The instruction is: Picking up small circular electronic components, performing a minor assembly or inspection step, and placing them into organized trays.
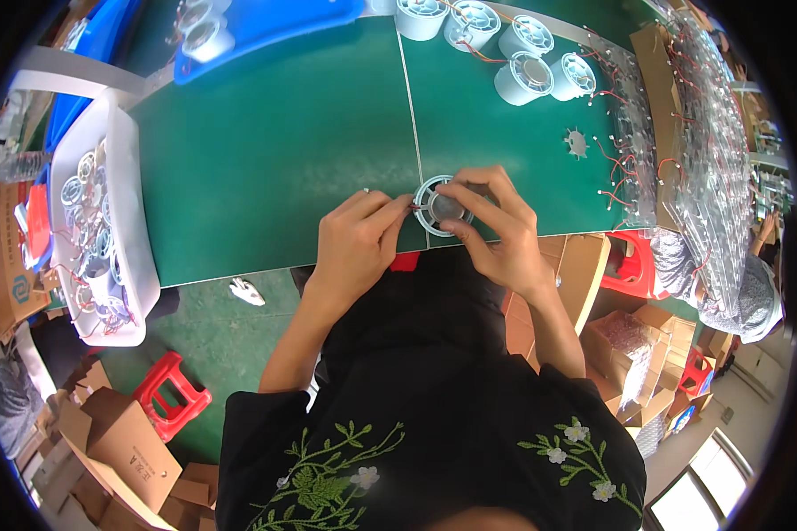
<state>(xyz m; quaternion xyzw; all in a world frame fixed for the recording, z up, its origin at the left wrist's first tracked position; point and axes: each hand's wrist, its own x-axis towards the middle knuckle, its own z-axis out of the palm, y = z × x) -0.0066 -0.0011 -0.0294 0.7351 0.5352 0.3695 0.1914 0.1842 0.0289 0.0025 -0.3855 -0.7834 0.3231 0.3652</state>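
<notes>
At the near edge of the green table, a round light-blue plastic housing (422, 223) with spokes sits between my hands. A grey metal disc (447, 209) fills its centre. My left hand (356, 237) is closed at the housing's left rim, its thumb and forefinger pinching a short dark-red wire (414, 206) there. With fingers bent and thumb at the lower edge, my right hand (503, 221) grips the housing from the right. Its forefinger reaches over the disc. The housing's underside is hidden.
Several light-blue cups with wires (524, 78) stand at the back right, near a flat toothed metal piece (576, 143). Clear plastic trays with wired parts (633, 133) line the right edge. A white bin of round parts (138, 265) is at left, a blue tray (266, 34) behind.
</notes>
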